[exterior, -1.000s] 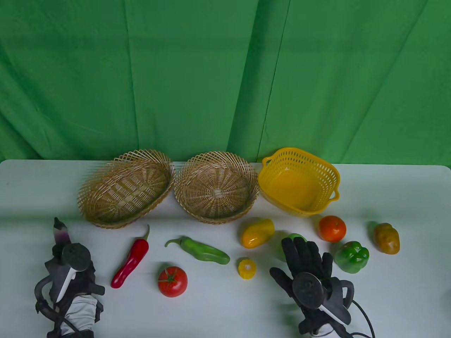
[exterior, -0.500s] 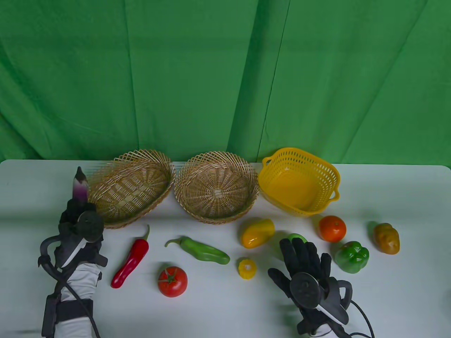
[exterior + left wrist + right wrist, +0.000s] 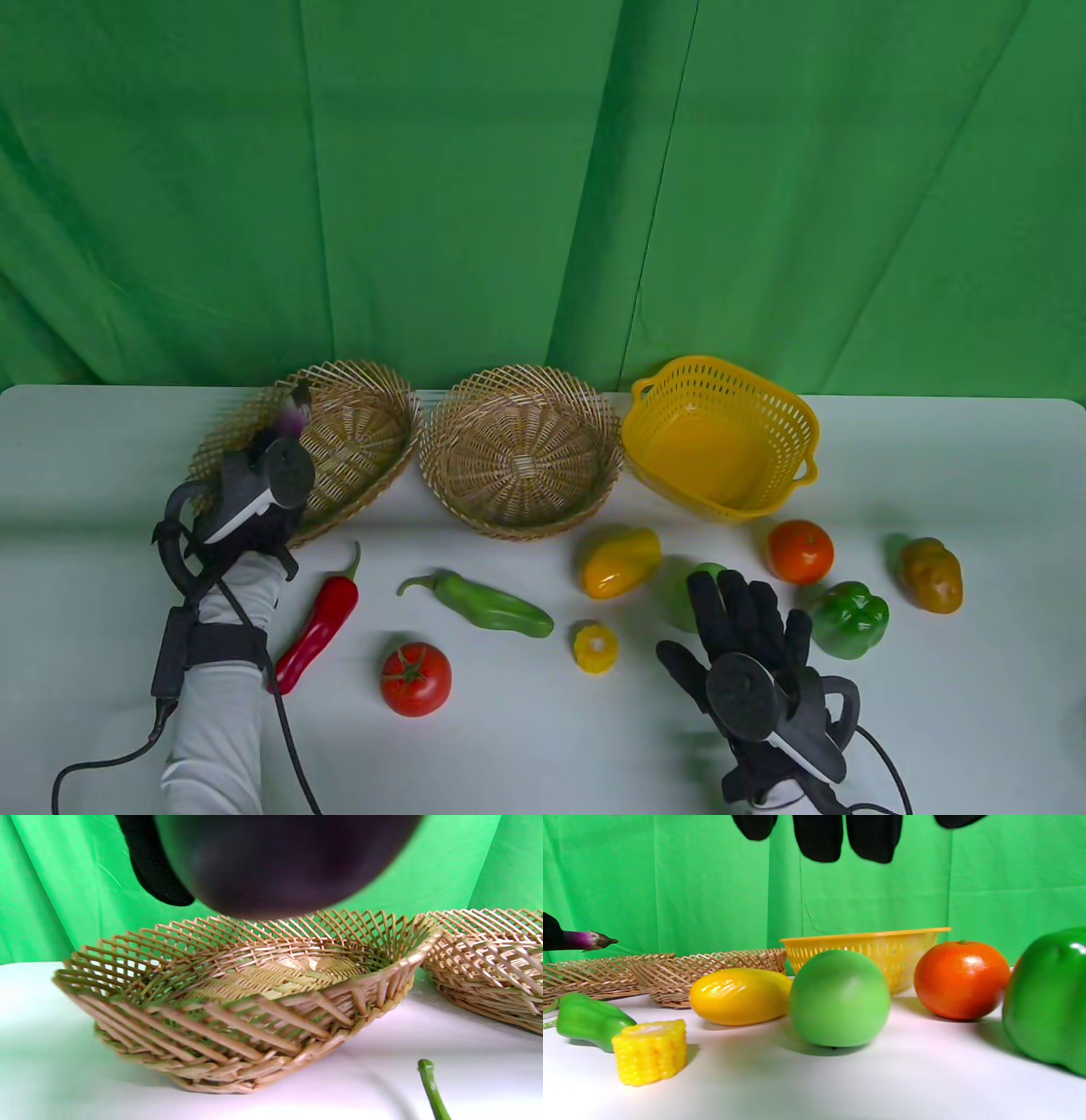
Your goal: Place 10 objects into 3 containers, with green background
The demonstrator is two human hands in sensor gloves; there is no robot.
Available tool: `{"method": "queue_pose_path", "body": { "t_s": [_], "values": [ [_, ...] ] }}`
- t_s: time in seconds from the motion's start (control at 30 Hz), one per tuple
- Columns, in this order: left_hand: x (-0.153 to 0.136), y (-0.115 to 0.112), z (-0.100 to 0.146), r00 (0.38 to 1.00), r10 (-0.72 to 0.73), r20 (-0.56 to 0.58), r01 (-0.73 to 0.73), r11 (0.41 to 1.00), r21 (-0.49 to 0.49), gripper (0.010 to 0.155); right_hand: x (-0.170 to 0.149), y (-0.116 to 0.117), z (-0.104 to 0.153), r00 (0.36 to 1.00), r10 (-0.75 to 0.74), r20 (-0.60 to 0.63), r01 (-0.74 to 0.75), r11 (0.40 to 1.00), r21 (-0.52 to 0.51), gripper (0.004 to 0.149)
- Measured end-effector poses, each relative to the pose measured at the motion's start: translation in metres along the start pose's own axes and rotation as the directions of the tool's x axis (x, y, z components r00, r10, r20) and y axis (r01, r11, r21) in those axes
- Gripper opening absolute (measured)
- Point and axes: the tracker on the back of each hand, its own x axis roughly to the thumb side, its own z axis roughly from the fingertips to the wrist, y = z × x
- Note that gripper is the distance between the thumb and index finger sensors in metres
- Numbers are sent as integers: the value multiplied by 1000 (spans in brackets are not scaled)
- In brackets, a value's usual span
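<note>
My left hand (image 3: 254, 497) grips the small purple toy eggplant (image 3: 296, 408) and holds it over the oval woven wicker basket (image 3: 356, 386), which sits at the table's far edge, left of centre. In the left wrist view the eggplant's dark rounded end (image 3: 280, 861) hangs just above the basket's open weave (image 3: 237, 1027). Beside it stands the round woven wicker basket (image 3: 519, 509), and then the yellow plastic slotted basket (image 3: 797, 424), all three along the far edge.

My right hand (image 3: 747, 645) hovers flat with its fingers (image 3: 874, 836) spread and holding nothing, directly over the smooth round green toy apple (image 3: 840, 997).

On the white table (image 3: 85, 475) near the front edge lie the glossy red chili pepper (image 3: 318, 624), the long green chili pepper (image 3: 488, 603), the red tomato (image 3: 415, 679), the yellow corn chunk (image 3: 595, 648), the yellow mango (image 3: 619, 561), the orange tangerine (image 3: 800, 551), the green bell pepper (image 3: 851, 621) and the brown potato (image 3: 932, 575).
</note>
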Motion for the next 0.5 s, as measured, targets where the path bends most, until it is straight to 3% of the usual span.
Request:
{"method": "queue_pose_path", "body": {
  "t_s": [0.27,0.5],
  "values": [
    [5,-13,-18,999,19,-37,-23,993,-115,59,1,3,-1,1000,10,4,-10,1000,17,81],
    [2,-10,-15,998,24,-59,-27,998,-53,60,0,2,-2,1000,6,0,-6,1000,24,80]
  ]
}}
